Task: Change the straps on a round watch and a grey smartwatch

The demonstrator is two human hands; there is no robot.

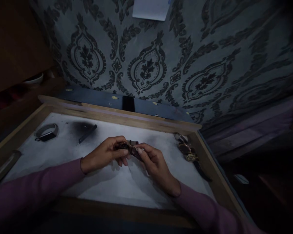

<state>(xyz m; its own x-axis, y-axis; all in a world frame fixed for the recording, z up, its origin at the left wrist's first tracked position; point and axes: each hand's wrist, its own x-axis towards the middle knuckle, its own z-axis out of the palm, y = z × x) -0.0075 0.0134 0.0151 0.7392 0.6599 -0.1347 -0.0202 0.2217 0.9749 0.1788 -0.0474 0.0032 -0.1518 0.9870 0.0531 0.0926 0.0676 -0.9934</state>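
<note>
A shallow wooden drawer with a smooth white lining holds several watches and small pieces; clock directions here run from the dark watch in the hands, 12 being the far side. That watch, with coppery glints and a dark strap, is above the lining near the drawer's middle. The left hand has thumb and fingers closed around its case, and the right hand pinches the strap side. In the drawer, between 9 and 10 o'clock, sits a grey-banded watch, its band curved into a loop; nearer, a slim dark strip lies by a sooty, soft-edged smudge. Between 8 and 9, a long, rounded object lies at the side wall. At 3 o'clock a cluster of watches shows a gold-toned case, with a black strap trailing toward 4. Beyond the rim at 12, a black rectangular object rests on a blue panel, before damask-patterned wallpaper.
</note>
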